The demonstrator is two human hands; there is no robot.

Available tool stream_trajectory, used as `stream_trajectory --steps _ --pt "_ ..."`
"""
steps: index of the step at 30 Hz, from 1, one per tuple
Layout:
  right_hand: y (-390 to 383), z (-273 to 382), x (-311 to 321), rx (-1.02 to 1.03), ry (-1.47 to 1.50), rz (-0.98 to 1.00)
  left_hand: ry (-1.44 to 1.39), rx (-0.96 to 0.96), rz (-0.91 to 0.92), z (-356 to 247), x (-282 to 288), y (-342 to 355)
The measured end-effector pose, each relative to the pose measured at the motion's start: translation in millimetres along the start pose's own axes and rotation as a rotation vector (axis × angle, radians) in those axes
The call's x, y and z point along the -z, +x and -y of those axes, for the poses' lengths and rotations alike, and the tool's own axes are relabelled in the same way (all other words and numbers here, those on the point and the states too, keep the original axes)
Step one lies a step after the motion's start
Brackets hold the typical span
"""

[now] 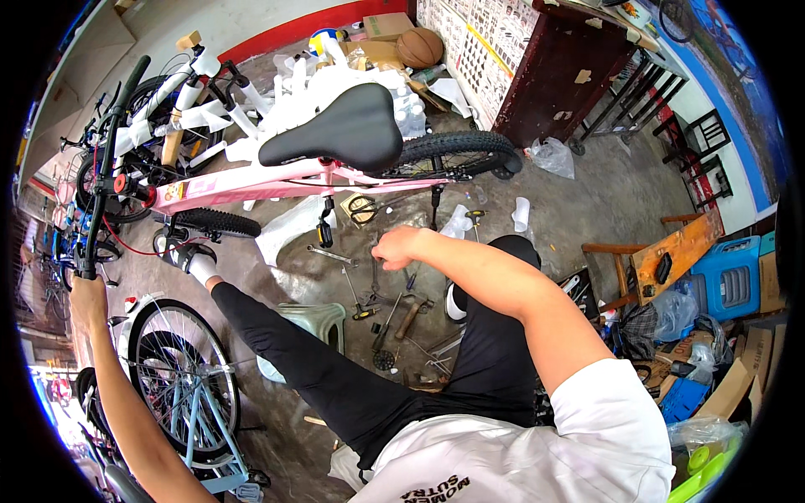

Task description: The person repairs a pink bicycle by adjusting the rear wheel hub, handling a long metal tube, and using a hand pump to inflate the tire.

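- Between the person's spread legs, on the grey floor: a hammer, a wrench and other hand tools lie loose; none is seen applied to a bicycle.
- Right hand: held out above the tools, fingers curled inward; whether anything sits between them cannot be told.
- Left hand: closed around the near end of the handlebar — the only contact noted between a hand and the machine.
- Beside the left leg: a pale green stool, partly hidden, and a pale blue bicycle near the left forearm.
- Beyond the hands: the pink bicycle, subject of the work, stands crosswise ahead of the person, handlebar to the left, rear wheel to the right.
- Progress, as judged: largely assembled. Saddle, handlebar, a pedal and rear wheel appear in place. Outstanding — tightness and alignment are not verifiable from this view, and tools remain to be collected.
- Behind the pink bicycle: white wrapping lies heaped, uncleared; a basketball rests beyond it.
- Farther right: a dark red cabinet stands, its finish chipped.
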State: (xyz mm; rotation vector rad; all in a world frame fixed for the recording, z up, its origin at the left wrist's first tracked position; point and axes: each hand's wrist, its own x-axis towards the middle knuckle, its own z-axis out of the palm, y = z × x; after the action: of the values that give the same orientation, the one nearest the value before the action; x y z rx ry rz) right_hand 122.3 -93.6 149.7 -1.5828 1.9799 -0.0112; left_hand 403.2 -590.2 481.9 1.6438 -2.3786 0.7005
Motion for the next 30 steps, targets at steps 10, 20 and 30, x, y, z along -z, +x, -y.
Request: stream_trajectory --steps 10,20,30 --pt "20 -5 -12 0.032 -0.054 -0.027 -0.221 -0.198 -0.123 27 -44 27" --pt "96 -72 -77 -0.319 0.515 -0.089 -0.294 -0.207 0.018 11 -7 -19" --pt "279 -77 -126 -0.718 1.362 -0.412 -0.314 -0.107 -0.007 1 8 -51"
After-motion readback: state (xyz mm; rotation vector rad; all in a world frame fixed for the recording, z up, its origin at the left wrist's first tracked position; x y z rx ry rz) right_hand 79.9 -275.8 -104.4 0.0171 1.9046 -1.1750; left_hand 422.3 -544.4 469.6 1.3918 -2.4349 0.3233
